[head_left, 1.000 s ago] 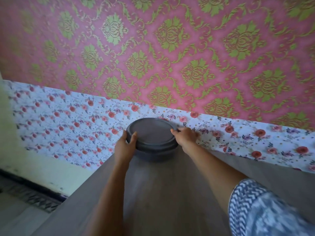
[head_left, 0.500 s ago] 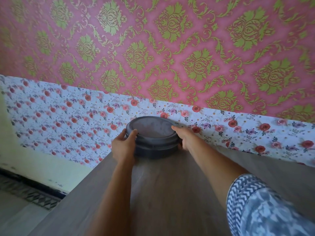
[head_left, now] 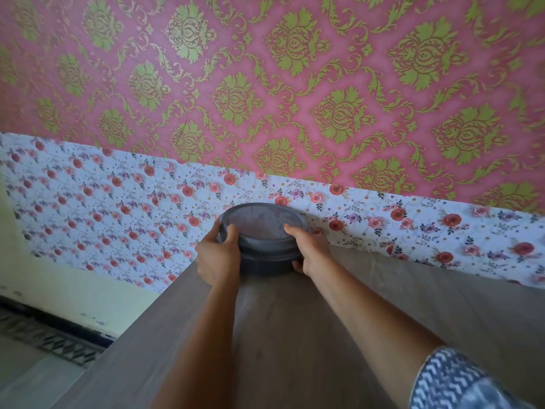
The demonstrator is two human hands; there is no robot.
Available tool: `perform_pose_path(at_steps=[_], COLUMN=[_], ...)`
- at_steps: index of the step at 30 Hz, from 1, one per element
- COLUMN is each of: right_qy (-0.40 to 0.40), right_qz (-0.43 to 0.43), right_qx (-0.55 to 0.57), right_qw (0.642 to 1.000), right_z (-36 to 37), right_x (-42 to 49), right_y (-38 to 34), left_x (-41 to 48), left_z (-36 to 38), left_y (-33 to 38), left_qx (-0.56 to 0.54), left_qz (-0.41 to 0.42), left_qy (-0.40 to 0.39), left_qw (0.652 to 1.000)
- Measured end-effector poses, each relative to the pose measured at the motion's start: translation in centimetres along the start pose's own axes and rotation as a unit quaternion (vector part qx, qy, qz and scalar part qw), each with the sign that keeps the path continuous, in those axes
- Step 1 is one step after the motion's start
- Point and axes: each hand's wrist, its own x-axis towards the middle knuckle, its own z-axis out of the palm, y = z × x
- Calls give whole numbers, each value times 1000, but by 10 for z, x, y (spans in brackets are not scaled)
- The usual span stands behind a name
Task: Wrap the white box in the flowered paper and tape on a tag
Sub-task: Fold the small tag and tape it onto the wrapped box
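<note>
Curling lower round grey container [head_left: 261,224], hands [head_left: 218,256] [head_left: 313,250]

Far corner of the tabletop [head_left: 280,335] taken up, near stretch open

A round grey container [head_left: 262,225] stands at the tabletop's far corner, hard by the flowered wall band [head_left: 118,208]; whether it touches the wall cannot be told. The left hand [head_left: 218,258] and right hand [head_left: 312,249] grip its two sides, closing both flanks, and their forearms run back over the wood. Bare wood between the forearms and out to the right leaves passing room; on the left the tabletop ends at an edge, with floor [head_left: 35,367] below
</note>
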Motion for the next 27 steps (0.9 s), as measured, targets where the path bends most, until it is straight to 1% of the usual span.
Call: perform_pose_path(at_steps=[6,8,9,11,13,15,17,19,23,24,25,26,27], right_qy=[20,8,-10,-70,-115,-141,-152,-154,-132,-118,-100,-82,-58], right_qz=[2,1,8,33,52,43,12,-36,-152,-180,-209,-238,-262], right_qx=[87,89,68,-8,-87,-182,-288,-365,-408,-411,-416,-423,-429], right_qw=[996,996,998,997,988,972,945,918,891,886,879,870,863], right_z=[-1,-1,-3,-10,-25,-43,-63,-81,-137,-152,-167,-182,-200], right_x=[-3,-7,-11,-20,-29,-37,-50,-68,-115,-126,-138,-149,-161], right_y=[-3,-4,-6,-13,-24,-35,-49,-64,-86,-87,-87,-86,-82], left_x=[6,6,6,5,3,0,-3,-2,-13,-21,-32,-44,-65], left_z=[-1,-1,-2,-3,-1,0,1,-1,7,9,12,13,16], left_y=[-3,-2,-2,-3,-1,1,2,3,12,17,24,30,37], left_qx=[-2,2,7,13,16,15,12,10,70,89,102,108,105], left_qz=[14,19,20,20,19,22,28,29,7,18,49,97,148], left_qy=[-6,-7,-6,-7,-21,-31,-33,-42,-33,-17,3,14,7], left_qw=[1000,1000,1000,1000,999,999,999,999,997,996,994,989,983])
